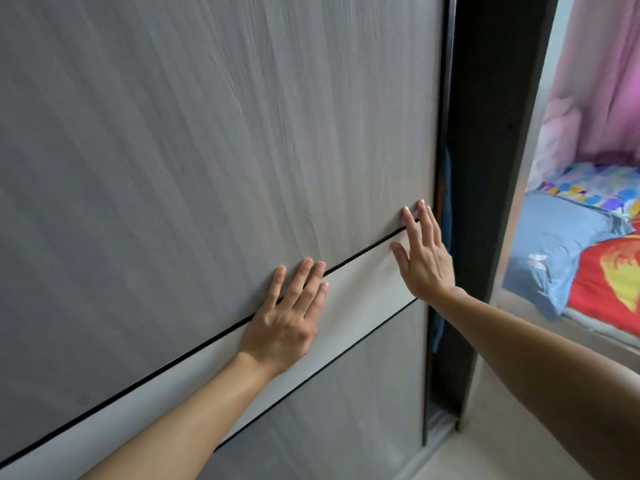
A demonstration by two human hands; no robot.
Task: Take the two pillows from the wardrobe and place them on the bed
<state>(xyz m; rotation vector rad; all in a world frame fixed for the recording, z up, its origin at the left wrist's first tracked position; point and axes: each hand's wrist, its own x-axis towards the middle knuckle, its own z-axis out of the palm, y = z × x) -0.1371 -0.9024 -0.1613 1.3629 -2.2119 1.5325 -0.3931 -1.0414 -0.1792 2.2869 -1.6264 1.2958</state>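
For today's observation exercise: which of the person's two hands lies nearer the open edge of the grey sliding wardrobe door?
The right hand, flat beside the grey sliding wardrobe door's edge; the left hand rests further in.

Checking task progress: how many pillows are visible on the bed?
1: a blue pillow lies on the bed at right. A pink shape behind is too blurred to tell; the wardrobe interior is hidden.

pale floor (491, 445), pink curtain (602, 64)
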